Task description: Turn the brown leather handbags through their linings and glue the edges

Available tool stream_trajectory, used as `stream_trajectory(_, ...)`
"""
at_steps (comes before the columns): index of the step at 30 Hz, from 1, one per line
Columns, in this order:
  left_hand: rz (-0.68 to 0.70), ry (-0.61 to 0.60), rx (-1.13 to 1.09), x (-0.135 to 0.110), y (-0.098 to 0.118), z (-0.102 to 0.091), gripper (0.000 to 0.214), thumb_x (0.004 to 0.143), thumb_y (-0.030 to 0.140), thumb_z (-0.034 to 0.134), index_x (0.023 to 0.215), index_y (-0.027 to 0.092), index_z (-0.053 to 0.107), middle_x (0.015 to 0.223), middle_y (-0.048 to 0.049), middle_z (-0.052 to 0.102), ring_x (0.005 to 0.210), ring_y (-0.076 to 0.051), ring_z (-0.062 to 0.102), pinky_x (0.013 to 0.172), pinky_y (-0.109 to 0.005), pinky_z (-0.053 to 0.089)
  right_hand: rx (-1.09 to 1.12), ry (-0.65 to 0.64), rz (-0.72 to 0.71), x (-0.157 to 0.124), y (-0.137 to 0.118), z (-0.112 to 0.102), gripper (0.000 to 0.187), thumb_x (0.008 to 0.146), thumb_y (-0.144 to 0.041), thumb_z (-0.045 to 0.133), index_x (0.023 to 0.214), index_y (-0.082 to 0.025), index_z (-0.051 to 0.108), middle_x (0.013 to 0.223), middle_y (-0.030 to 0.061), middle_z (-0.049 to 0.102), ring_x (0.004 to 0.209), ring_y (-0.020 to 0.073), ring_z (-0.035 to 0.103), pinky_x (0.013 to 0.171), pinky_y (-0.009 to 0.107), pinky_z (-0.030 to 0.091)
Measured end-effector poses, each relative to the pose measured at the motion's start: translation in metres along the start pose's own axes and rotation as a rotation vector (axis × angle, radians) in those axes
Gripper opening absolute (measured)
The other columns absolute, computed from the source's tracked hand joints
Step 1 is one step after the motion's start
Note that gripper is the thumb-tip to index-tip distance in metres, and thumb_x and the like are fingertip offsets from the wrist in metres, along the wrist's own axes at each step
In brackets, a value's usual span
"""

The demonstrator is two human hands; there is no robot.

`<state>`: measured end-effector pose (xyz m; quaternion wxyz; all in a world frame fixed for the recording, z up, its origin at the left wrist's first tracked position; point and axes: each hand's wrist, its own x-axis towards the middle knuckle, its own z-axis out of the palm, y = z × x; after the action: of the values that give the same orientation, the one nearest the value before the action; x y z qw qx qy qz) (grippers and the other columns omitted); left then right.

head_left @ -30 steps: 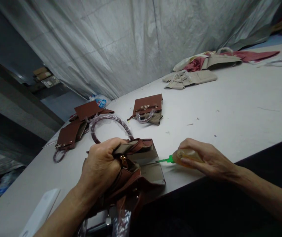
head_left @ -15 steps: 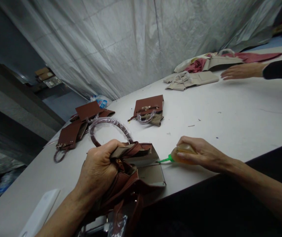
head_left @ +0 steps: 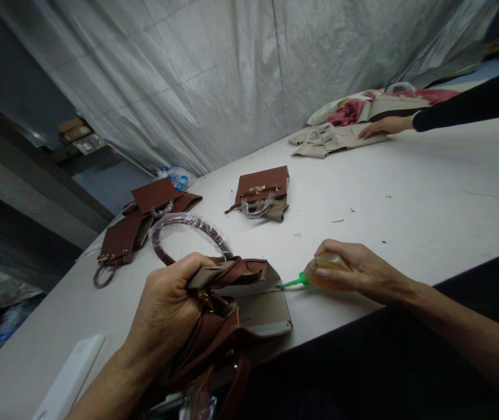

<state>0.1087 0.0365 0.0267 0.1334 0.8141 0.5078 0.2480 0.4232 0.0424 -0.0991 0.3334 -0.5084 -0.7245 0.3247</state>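
My left hand (head_left: 166, 309) is closed on a brown handbag (head_left: 214, 350), squeezing its folded upper part near a gold zipper pull. One bag handle (head_left: 188, 224), wrapped in clear plastic, loops up beyond that hand. The bag's open end faces right and shows its beige inner panels (head_left: 262, 309). My right hand (head_left: 358, 271) grips a squeeze bottle (head_left: 328, 271) of amber liquid. Its thin green nozzle (head_left: 295, 282) points left, with the tip at the edge of the beige panels; whether liquid comes out cannot be seen.
Another brown handbag (head_left: 262, 189) lies mid-table, and several more brown bag pieces (head_left: 120, 239) are piled at the left. A white flat object (head_left: 70, 379) lies at front left. Far right, a co-worker's hand (head_left: 387, 125) rests on beige bags (head_left: 341, 140). A plastic curtain (head_left: 214, 81) hangs behind.
The co-worker's hand has moved left onto the beige bags. My left hand and the brown handbag have shifted slightly left and tilted; the nozzle tip stays at nearly the same spot.
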Motion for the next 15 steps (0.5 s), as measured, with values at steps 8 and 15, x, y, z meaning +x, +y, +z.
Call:
stream_trajectory(8, -0.016, 0.045, -0.031, -0.01, 0.0, -0.001, 0.015, 0.066, 0.013, 0.069, 0.079, 0.021, 0.069, 0.078, 0.0028, 0.073, 0.065, -0.015, 0.066, 0.059, -0.02, 0.049, 0.044, -0.044, -0.026, -0.009, -0.002, 0.001, 0.035, 0.086, -0.053, 0.057, 0.09, -0.019, 0.059, 0.082, 0.0045, 0.064, 0.071, 0.0185, 0.059, 0.064, 0.032, 0.045)
stream_trajectory(15, -0.086, 0.056, -0.08, -0.029, 0.004, 0.0, 0.017, 0.069, 0.014, 0.064, 0.081, 0.023, 0.072, 0.084, -0.0003, 0.075, 0.072, -0.02, 0.07, 0.064, -0.025, 0.055, 0.05, -0.019, -0.04, -0.012, -0.003, 0.004, 0.033, 0.087, -0.051, 0.057, 0.091, -0.019, 0.059, 0.085, 0.0053, 0.065, 0.074, 0.0193, 0.06, 0.066, 0.032, 0.045)
